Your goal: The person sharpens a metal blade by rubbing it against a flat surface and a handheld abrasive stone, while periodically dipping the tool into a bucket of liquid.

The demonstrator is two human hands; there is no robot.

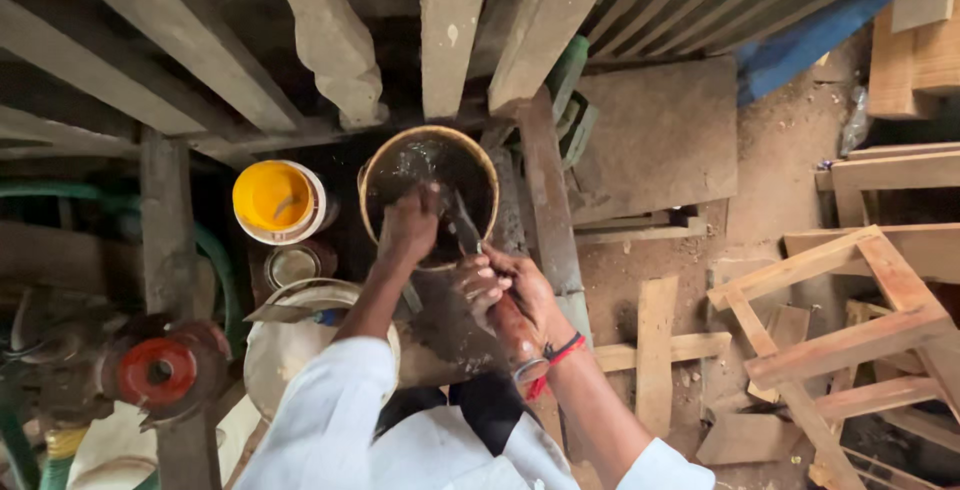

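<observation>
Over the dark bucket (385, 165), both hands (505, 285) grip a blade (465, 225).

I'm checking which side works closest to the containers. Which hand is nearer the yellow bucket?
Left. The left hand is over the dark basin's near edge, just right of the yellow bucket. The right hand grips a blade, farther right of it.

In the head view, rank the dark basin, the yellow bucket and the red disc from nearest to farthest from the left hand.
1. Dark basin: the left hand reaches into it.
2. Yellow bucket: further left, beside the basin.
3. Red disc: far lower left, on the machine.
</observation>
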